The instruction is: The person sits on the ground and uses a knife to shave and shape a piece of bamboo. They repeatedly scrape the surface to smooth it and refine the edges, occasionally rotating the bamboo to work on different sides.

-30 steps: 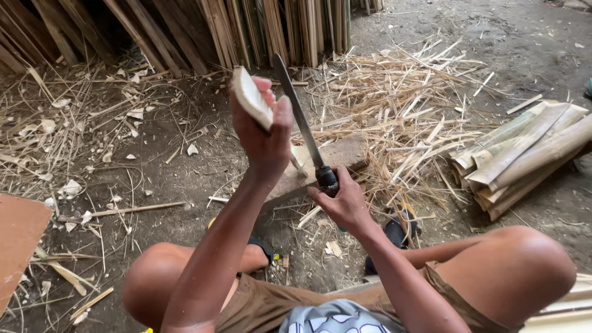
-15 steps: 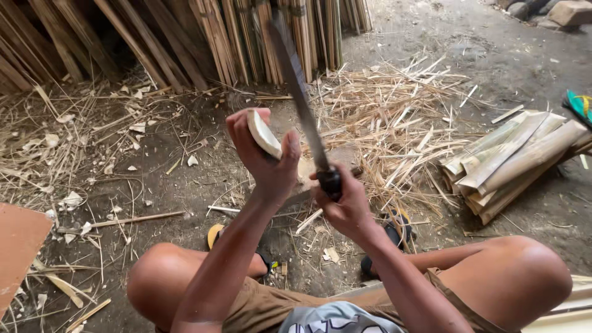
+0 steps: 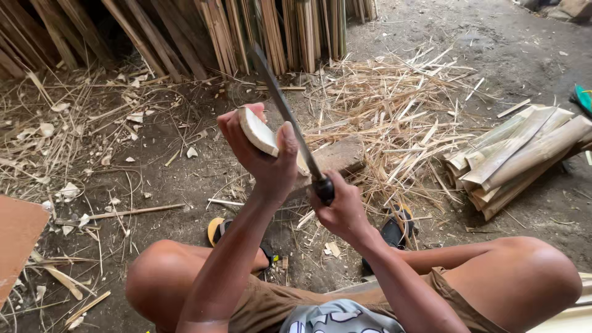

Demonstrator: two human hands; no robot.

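Seated low on a dirt floor (image 3: 185, 166), knees spread wide, sandalled feet planted between them. Hemmed in ahead by a row of split bamboo slats (image 3: 271, 31) leaning upright along the far edge. To the right of centre, a loose heap of thin bamboo splinters (image 3: 394, 117); further right, a stack of broad split bamboo pieces (image 3: 524, 154) lying flat, well apart from the hands. At the left border, the corner of a flat brown board (image 3: 18, 240). Open ground mostly on the left and straight ahead, littered with chips and straw.

Left hand (image 3: 262, 157) raised in the middle, fingers wrapped tight around a short pale bamboo piece (image 3: 256, 132), cut end tilted up and left. Right hand (image 3: 336, 206) just beside and below, fist closed on the dark handle of a long knife (image 3: 290, 120). Blade slanting up and left, crossing just right of the bamboo piece, touching or nearly touching it; cannot tell which. A wooden block (image 3: 336, 157) on the floor just beyond both hands.
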